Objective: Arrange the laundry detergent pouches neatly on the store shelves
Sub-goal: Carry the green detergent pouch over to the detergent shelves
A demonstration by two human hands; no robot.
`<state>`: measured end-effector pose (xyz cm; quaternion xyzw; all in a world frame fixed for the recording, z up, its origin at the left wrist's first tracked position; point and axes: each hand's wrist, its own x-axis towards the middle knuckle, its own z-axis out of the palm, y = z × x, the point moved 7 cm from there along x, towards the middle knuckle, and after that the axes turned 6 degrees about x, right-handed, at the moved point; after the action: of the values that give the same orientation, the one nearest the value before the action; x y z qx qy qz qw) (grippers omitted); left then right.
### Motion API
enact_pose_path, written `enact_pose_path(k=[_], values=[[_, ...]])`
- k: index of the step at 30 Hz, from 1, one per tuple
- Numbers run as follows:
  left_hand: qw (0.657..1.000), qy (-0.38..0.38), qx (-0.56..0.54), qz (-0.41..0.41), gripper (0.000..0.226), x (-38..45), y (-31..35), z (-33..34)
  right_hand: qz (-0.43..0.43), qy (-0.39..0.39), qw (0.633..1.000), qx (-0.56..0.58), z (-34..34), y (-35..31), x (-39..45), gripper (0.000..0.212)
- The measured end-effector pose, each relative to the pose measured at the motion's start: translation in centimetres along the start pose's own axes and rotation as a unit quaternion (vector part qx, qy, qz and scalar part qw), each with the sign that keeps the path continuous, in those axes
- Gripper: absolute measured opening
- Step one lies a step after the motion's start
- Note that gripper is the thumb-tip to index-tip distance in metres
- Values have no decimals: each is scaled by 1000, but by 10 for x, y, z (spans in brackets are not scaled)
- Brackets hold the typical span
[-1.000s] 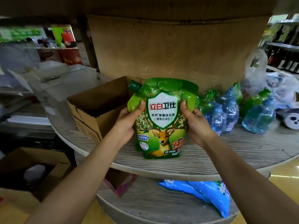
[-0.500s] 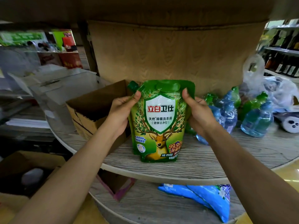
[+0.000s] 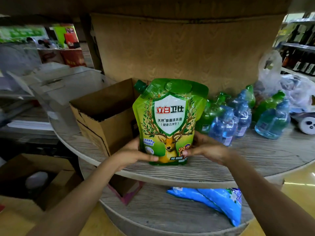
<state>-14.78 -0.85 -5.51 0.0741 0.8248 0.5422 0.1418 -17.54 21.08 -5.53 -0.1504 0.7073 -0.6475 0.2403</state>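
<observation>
A green detergent pouch (image 3: 168, 116) with a deer picture and a white shield label stands upright on the round wooden shelf (image 3: 204, 172), near its front edge. My left hand (image 3: 133, 155) grips the pouch's lower left corner. My right hand (image 3: 207, 149) holds its lower right corner, slightly blurred. The green cap sits at the pouch's top left. Two blue pouches (image 3: 214, 201) lie flat on the lower shelf tier (image 3: 153, 212).
An open cardboard box (image 3: 104, 120) stands on the shelf just left of the pouch. Wrapped blue and green bottles (image 3: 238, 114) crowd the right side, with a plastic bag (image 3: 286, 82) behind. More cardboard boxes (image 3: 34, 181) sit on the floor at left.
Both hands slid from the pouch's upper sides down to its bottom corners. The pouch stands more upright on the shelf.
</observation>
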Motion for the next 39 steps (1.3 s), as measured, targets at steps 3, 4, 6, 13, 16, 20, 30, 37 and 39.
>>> enact_pose_path(k=[3,4,6,13,16,20,30,37,39], values=[[999,16,30,-16,62,5,-17,-1,-1,19,998,-52,5,9,5,103],[999,28,23,-11,56,7,-20,-3,-1,30,998,-53,4,9,5,99],[999,47,6,2,49,9,-20,-4,-7,43,998,-45,3,8,5,86],[999,5,30,-23,82,6,-24,-3,-26,9,999,25,7,-19,-4,90],[999,-16,24,-24,68,4,-17,7,-104,74,984,127,4,-54,-3,91],[999,8,-10,-30,84,6,-18,8,-70,161,968,179,16,-57,3,118],[997,24,-77,-3,80,-4,-17,11,-106,211,934,267,18,-61,-7,55],[995,24,-92,31,93,-25,-6,17,-155,230,917,285,29,-77,-31,8],[994,16,-100,35,92,-33,-6,19,-160,241,912,292,35,-79,-41,9]])
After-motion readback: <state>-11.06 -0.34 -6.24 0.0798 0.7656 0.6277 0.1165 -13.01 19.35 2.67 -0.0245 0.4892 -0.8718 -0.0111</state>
